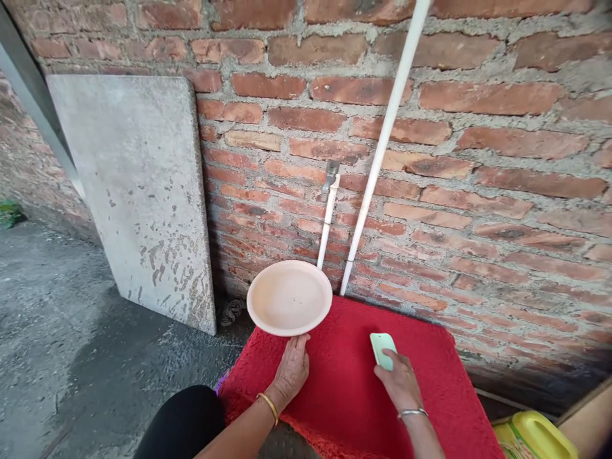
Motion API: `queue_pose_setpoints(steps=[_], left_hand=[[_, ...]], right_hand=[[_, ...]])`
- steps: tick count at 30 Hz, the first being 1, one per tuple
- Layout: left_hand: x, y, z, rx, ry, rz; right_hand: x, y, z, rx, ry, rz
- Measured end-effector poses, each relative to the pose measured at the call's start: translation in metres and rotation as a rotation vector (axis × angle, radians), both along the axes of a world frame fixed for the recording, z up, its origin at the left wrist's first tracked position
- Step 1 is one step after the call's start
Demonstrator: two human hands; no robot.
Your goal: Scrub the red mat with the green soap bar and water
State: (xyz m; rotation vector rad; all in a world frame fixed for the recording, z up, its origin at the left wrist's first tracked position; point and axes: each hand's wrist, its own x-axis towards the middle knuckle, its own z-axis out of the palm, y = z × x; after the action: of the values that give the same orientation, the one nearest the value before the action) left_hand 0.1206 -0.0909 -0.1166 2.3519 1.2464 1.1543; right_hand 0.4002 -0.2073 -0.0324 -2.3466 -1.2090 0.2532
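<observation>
A shallow pale pink basin (289, 298) is at the far left corner of a red shaggy cloth (354, 363). My left hand (291, 370) reaches to the basin's near edge, its fingers against the underside of the rim; the fingertips are partly hidden. A few dark specks lie inside the basin. Over the right half of the cloth, my right hand (400, 381) grips a pale green scrub brush (381, 346) by its near end. The brush's smooth back faces up, with a small hole at the far end, and any bristles are out of sight.
Behind the cloth rises a brick wall (478, 153) with a tap (331, 175) on a thin white pipe and a longer white pipe (382, 146). A grey slab (138, 191) leans at left on wet concrete floor (109, 363). At lower right stands a yellow jug (535, 433).
</observation>
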Motion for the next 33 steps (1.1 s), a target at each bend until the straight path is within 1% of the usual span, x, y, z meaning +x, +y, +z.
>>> queue_pose_setpoints(steps=[2,5,6,8,10,13,17,19,23,25,26,28,30,33], left_hand=[[-0.003,0.002,-0.002,0.027,-0.001,0.003],[-0.007,0.004,-0.003,0.039,-0.002,0.008],[-0.008,0.005,-0.003,0.039,0.002,0.006],[-0.011,0.007,-0.003,0.045,0.016,0.001],[-0.014,0.009,-0.002,0.07,0.037,-0.003],[-0.018,0.012,-0.001,0.124,0.072,-0.002],[-0.022,0.015,0.002,0.15,0.117,-0.004],[-0.023,0.015,0.004,0.145,0.138,0.005],[-0.026,0.016,0.01,0.172,0.149,0.002],[-0.026,0.016,0.013,0.184,0.152,-0.001],[-0.026,0.016,0.015,0.189,0.155,-0.002],[-0.025,0.015,0.02,0.204,0.16,-0.005],[-0.025,0.014,0.023,0.209,0.167,-0.013],[-0.026,0.015,0.025,0.192,0.191,-0.025]], right_hand=[[0.044,-0.031,-0.01,0.056,-0.002,-0.083],[0.099,-0.077,-0.018,0.101,-0.024,-0.199],[0.111,-0.089,-0.019,0.111,-0.035,-0.217],[0.123,-0.106,-0.022,0.119,-0.065,-0.229],[0.121,-0.114,-0.025,0.102,-0.13,-0.229],[0.107,-0.114,-0.026,0.042,-0.266,-0.244],[0.086,-0.11,-0.017,-0.026,-0.366,-0.265],[0.068,-0.106,-0.011,-0.014,-0.373,-0.203],[0.024,-0.092,-0.001,0.022,-0.3,0.047],[0.015,-0.088,0.003,0.0,-0.259,0.106],[0.018,-0.09,0.005,-0.016,-0.249,0.102],[0.036,-0.1,0.006,-0.046,-0.253,0.031],[0.067,-0.12,0.003,-0.065,-0.276,-0.102],[0.115,-0.155,-0.008,-0.065,-0.301,-0.359]])
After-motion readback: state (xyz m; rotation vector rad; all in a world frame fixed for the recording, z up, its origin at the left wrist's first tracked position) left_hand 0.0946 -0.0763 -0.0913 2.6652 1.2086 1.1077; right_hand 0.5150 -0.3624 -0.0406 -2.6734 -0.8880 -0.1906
